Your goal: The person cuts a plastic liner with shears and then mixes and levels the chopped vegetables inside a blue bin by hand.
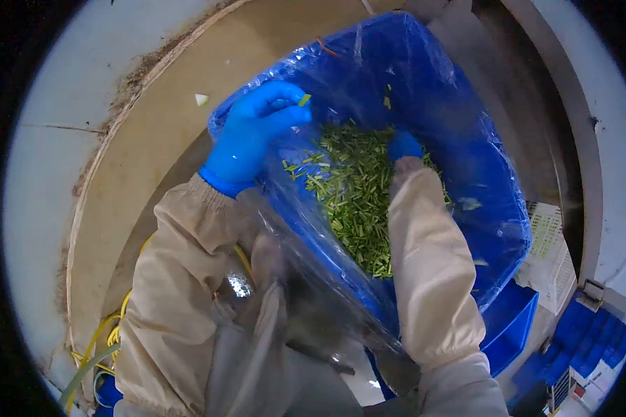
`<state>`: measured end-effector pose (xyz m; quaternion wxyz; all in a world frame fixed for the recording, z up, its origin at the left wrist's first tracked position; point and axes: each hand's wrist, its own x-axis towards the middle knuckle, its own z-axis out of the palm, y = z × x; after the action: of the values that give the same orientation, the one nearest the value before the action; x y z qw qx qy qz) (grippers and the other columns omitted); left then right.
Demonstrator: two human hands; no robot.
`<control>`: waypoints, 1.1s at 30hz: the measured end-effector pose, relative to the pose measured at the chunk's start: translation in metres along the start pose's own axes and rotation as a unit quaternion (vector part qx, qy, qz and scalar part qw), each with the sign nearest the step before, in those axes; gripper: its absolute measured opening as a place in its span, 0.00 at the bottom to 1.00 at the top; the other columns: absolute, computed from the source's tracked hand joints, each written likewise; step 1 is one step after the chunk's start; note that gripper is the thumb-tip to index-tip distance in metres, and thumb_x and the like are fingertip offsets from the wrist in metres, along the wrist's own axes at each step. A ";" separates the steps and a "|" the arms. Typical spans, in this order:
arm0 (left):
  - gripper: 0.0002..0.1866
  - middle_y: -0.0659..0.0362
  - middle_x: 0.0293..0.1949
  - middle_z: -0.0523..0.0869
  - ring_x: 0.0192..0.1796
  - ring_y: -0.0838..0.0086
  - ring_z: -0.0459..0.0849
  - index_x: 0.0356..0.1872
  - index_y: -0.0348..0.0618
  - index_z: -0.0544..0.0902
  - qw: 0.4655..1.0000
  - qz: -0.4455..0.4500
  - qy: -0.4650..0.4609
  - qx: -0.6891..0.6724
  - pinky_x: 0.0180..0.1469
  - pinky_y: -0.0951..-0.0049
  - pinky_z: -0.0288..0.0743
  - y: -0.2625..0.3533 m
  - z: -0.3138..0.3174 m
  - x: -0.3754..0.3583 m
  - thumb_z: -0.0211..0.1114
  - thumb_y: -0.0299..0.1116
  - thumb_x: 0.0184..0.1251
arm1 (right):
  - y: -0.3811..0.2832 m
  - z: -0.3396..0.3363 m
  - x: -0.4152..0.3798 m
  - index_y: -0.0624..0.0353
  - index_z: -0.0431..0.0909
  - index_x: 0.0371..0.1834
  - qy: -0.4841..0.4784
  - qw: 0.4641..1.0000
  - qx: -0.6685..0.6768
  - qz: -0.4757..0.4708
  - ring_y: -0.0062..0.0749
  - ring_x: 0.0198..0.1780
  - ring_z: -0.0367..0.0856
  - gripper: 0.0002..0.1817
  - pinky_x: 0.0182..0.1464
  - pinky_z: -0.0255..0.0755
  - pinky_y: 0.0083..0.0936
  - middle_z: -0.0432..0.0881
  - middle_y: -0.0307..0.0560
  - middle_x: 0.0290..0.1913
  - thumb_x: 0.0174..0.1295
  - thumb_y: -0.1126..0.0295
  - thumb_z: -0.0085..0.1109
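My left hand (257, 132), in a blue glove, is raised over the near left rim of a big blue bin (459, 104). Between its thumb and fingertip is pinched a small green vegetable piece (305, 100). Clear plastic lining (358, 42) covers the bin's walls and hangs over its rim. Down inside lies a heap of chopped green vegetable pieces (358, 201). My right hand (405, 146), also gloved in blue, reaches into the bin at the heap's far right edge. Its fingers are mostly hidden behind the beige sleeve and among the pieces.
A white fragment (201, 99) lies on the tan floor left of the bin. Yellow hose (115, 337) coils at the lower left. On the right are a white perforated crate (546, 260), a smaller blue container (511, 323) and several blue items (588, 333).
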<state>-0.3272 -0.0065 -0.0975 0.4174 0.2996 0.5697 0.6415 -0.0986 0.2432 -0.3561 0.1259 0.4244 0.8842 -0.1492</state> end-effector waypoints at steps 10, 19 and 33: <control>0.08 0.62 0.35 0.80 0.39 0.80 0.78 0.38 0.40 0.77 1.000 -0.024 0.009 -0.016 0.44 0.80 0.70 0.002 0.003 0.000 0.59 0.24 0.56 | -0.196 -0.009 -0.058 0.52 0.76 0.45 -0.072 0.980 0.178 -0.059 0.50 0.45 0.77 0.21 0.47 0.70 0.39 0.79 0.56 0.42 0.49 0.55 0.58; 0.07 0.62 0.34 0.80 0.38 0.81 0.77 0.38 0.40 0.77 1.000 -0.013 -0.017 -0.008 0.44 0.81 0.70 0.000 0.004 0.002 0.58 0.25 0.58 | -0.090 -0.034 -0.108 0.53 0.75 0.48 -0.118 0.906 0.402 -0.059 0.47 0.41 0.79 0.17 0.43 0.72 0.36 0.80 0.56 0.40 0.57 0.61 0.50; 0.08 0.62 0.36 0.79 0.40 0.80 0.77 0.39 0.40 0.77 1.000 -0.013 -0.004 0.010 0.46 0.80 0.70 -0.004 0.005 0.003 0.58 0.25 0.57 | -0.083 -0.004 -0.136 0.49 0.75 0.48 0.022 0.983 0.164 -0.076 0.50 0.40 0.78 0.20 0.43 0.72 0.38 0.80 0.54 0.40 0.50 0.60 0.57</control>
<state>-0.3238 -0.0017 -0.1010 0.4250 0.2992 0.5777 0.6294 -0.0819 0.0987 -0.2918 0.0236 0.3742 0.8799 -0.2918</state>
